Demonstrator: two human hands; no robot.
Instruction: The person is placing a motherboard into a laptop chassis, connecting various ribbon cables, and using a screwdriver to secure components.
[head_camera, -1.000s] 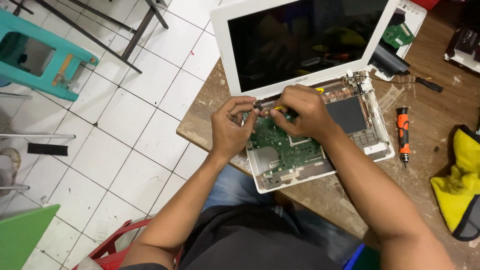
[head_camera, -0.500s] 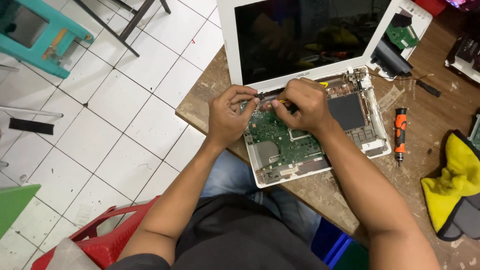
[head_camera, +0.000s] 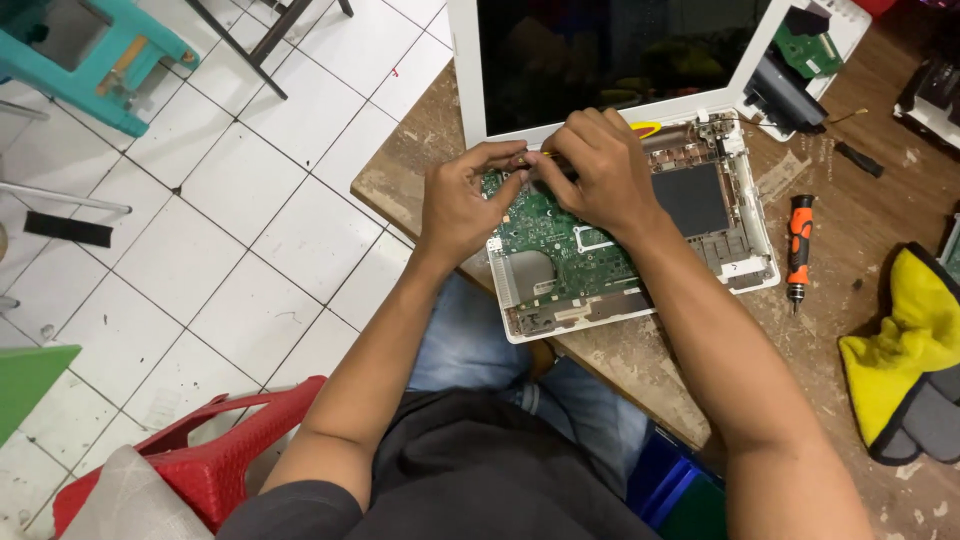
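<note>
An opened white laptop base (head_camera: 752, 268) lies on a worn wooden table (head_camera: 860, 400), its green motherboard (head_camera: 560, 245) bare and its dark screen (head_camera: 620, 50) standing up behind. My left hand (head_camera: 460, 205) pinches the base's rear left corner by the hinge, thumb on the board. My right hand (head_camera: 600, 170) is curled beside it, fingertips touching the left hand's, shut on a thin yellow tool (head_camera: 546, 154) that is mostly hidden in the fist. What the tool's tip touches is hidden.
An orange and black screwdriver (head_camera: 798, 245) lies right of the laptop, and a yellow and grey cloth (head_camera: 905, 370) sits at the right edge. A loose green circuit board (head_camera: 805, 50) lies behind. On the tiled floor stand a red plastic chair (head_camera: 230, 450) and a teal stool (head_camera: 110, 70).
The view has drifted a little, so the laptop sits higher in the frame. Both hands stay at the same spot by the hinge, with only small finger movements.
</note>
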